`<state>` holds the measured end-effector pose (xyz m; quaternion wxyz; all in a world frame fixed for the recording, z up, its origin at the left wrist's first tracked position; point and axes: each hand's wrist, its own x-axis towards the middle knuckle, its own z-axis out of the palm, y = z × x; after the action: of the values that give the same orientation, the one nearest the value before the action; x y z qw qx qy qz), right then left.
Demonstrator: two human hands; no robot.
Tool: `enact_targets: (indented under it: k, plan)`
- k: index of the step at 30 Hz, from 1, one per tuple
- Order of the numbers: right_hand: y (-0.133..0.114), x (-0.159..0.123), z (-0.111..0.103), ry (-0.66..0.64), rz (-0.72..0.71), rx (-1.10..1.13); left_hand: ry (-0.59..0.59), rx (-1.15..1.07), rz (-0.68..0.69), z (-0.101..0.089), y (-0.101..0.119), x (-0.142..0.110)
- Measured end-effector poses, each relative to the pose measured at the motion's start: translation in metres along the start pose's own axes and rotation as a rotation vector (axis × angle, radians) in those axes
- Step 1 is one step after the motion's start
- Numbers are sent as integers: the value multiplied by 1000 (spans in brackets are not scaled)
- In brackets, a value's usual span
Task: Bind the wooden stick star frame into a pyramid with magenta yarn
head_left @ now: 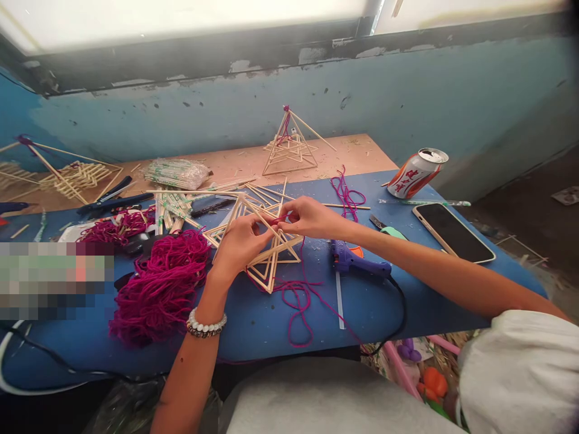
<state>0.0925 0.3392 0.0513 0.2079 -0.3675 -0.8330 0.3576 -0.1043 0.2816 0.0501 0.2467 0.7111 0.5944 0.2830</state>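
Observation:
My left hand (239, 244), with a beaded bracelet (206, 323) on its wrist, grips a frame of thin wooden sticks (266, 277) lying tilted on the blue table top (289, 319). My right hand (307, 217) pinches a magenta yarn strand (281, 219) at the frame's upper sticks, close to my left fingers. The yarn trails down past the frame in loose loops (296, 307). My fingers hide the joint they are working on. A large tangled magenta yarn bundle (163, 289) lies to the left of my left wrist.
A finished stick pyramid (289, 147) stands on the rear wooden board. A purple glue gun (357, 259) and its black cord lie right of my hands, beyond them a smartphone (452, 232) and crushed can (417, 173). Pliers (115, 204) and bagged sticks (176, 173) lie left.

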Motion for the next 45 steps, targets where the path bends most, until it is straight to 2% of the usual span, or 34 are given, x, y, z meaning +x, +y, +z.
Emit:
enact_targets:
  k: [12, 18, 23, 32, 39, 45]
  plan:
    - [-3, -3, -6, -72, -35, 24, 53, 25, 2, 2, 4, 0]
    - [-3, -1, -8, -129, -47, 108, 57, 87, 23, 1, 7, 0]
    - [1, 3, -8, -112, -26, 145, 36, 106, 38, 1, 7, -1]
    - [5, 6, -5, -119, -69, 238, 16, 87, 48, -1, 9, -2]
    - [1, 0, -8, -67, -86, 153, 14, 61, 46, -3, 9, -3]
    - [-4, -4, -11, -77, -72, 67, 9, 100, 42, -3, 11, -3]
